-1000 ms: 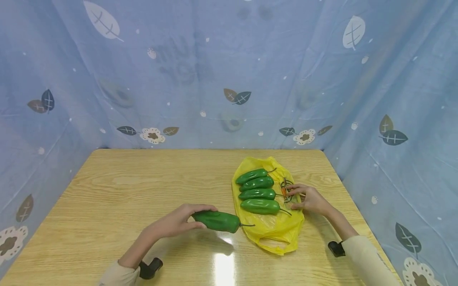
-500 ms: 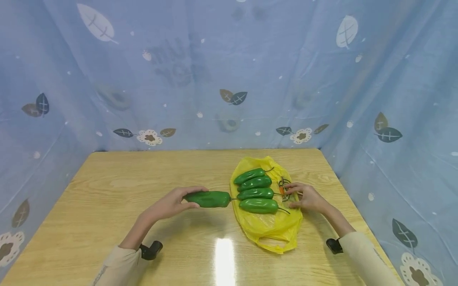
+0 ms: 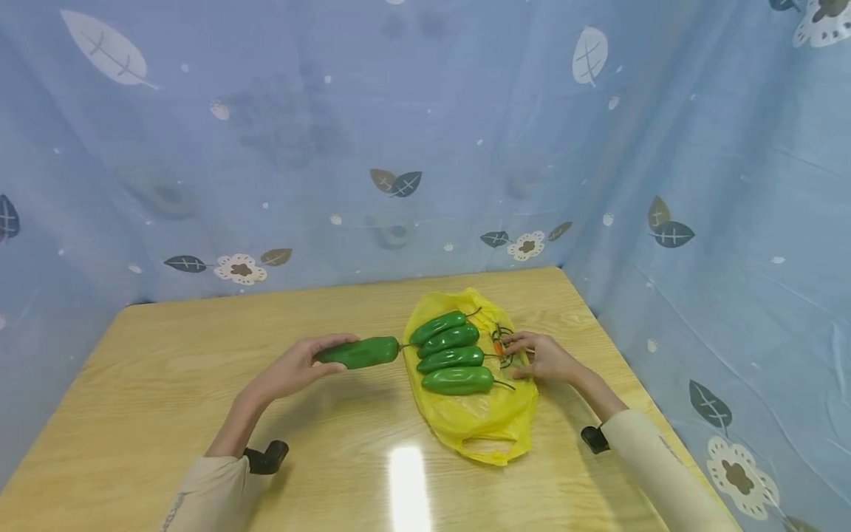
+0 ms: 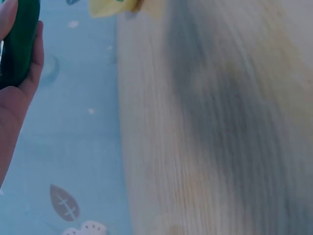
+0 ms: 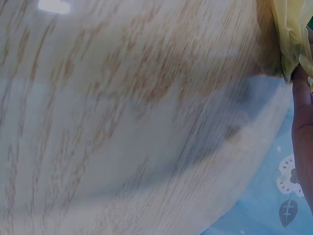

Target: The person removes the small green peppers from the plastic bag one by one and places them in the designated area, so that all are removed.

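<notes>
Green, smooth, thin-stemmed pepper [image 3: 362, 352] gripped by left hand [image 3: 295, 369]; right hand [image 3: 547, 357] spread over bag [image 3: 473, 420].

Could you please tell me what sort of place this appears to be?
Probably an indoor recording booth: a leaf-patterned blue curtain hangs behind and beside a wood-grain table, and a small black device sits at the person's left wrist.
</notes>
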Tool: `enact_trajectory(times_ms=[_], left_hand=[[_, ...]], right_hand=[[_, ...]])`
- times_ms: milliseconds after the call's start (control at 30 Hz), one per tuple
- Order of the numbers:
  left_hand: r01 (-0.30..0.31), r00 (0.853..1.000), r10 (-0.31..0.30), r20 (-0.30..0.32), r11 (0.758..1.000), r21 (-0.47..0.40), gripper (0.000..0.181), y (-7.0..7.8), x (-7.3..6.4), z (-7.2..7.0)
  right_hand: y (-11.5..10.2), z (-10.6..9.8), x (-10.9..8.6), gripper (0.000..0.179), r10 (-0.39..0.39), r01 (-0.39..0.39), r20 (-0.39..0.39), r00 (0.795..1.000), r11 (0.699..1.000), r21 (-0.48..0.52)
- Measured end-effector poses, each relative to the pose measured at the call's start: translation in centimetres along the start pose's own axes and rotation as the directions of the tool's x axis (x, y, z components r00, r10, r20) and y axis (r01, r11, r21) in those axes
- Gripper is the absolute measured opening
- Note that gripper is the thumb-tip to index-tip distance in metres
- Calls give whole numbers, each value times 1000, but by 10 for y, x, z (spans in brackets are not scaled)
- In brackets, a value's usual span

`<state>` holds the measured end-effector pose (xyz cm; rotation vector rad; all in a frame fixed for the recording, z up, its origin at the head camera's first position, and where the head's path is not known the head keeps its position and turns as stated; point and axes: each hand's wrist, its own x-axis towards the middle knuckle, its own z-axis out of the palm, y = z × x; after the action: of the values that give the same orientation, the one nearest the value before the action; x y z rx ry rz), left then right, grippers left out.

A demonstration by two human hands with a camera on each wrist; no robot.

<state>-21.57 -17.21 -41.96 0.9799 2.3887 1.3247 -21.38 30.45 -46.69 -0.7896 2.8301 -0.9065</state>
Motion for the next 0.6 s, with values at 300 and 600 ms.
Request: enact_trajectory(times_ms=[300, 600], left_hand=[[14, 999, -16, -33, 999, -42, 50, -8, 20, -23], [93, 992, -100, -76, 992, -90, 53, -24, 45, -45]], right_hand=[[-3, -2, 3, 36, 4, -5, 25, 1000, 999, 36], [0, -2, 2, 35, -5, 4, 22, 1000, 999, 50]])
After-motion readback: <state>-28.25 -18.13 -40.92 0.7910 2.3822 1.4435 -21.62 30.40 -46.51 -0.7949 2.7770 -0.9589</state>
